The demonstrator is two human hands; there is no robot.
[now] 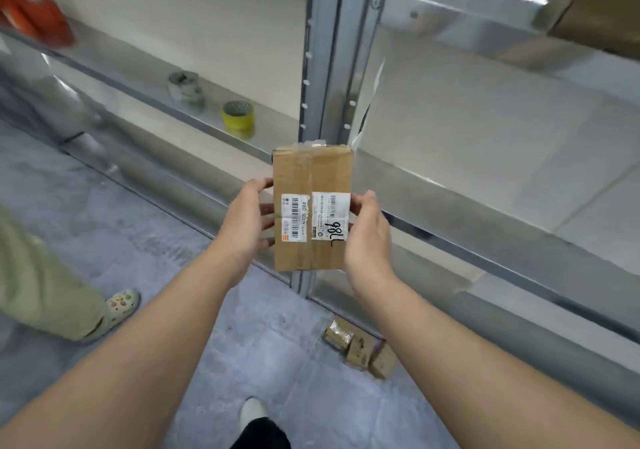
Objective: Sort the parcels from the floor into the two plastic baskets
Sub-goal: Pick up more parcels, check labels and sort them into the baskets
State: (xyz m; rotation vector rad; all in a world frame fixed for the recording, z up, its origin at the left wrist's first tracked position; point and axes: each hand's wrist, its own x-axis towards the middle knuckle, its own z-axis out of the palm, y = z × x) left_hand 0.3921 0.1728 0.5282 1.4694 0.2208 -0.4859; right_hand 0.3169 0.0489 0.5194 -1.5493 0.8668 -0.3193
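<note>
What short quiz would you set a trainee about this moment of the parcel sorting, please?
1. True or false: the left hand and the right hand both hold the cardboard parcel.
2. Which colour is the tape roll nearer the shelf post? A) red B) yellow C) blue
3. Fill in: ___ small parcels lie together on the floor below the held one.

Key: 1. true; 2. B; 3. three
</note>
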